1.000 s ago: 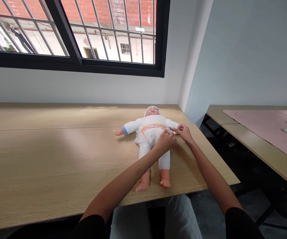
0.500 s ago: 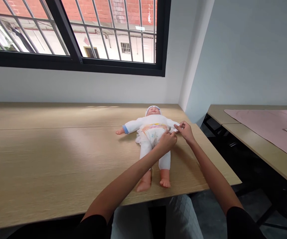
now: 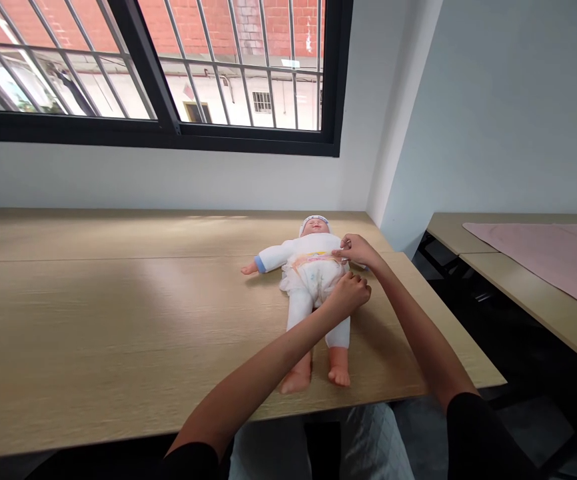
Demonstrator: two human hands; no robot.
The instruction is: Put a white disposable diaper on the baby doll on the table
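A baby doll (image 3: 329,245) in white clothing with a blue cuff lies on its back, its head toward the wall and bare feet toward me. Around its hips sits a white diaper (image 3: 318,275) with a coloured waist strip and frilly edging. My right hand (image 3: 361,251) pinches the diaper's waist edge at the doll's side, fingertips over the belly. Below it, my left hand (image 3: 351,292) is closed with curled fingers beside the hip; what they grip is hidden. My forearm covers part of the doll's legs.
The doll rests on a wooden table (image 3: 118,333) near its right end. Beyond a gap stands another table (image 3: 518,300) with a pink cloth (image 3: 543,257) on it. A barred window (image 3: 248,133) is in the wall behind.
My right hand has moved left from beside the doll's arm to over its waist. My left hand has shifted slightly down and apart from it. The view has turned slightly left.
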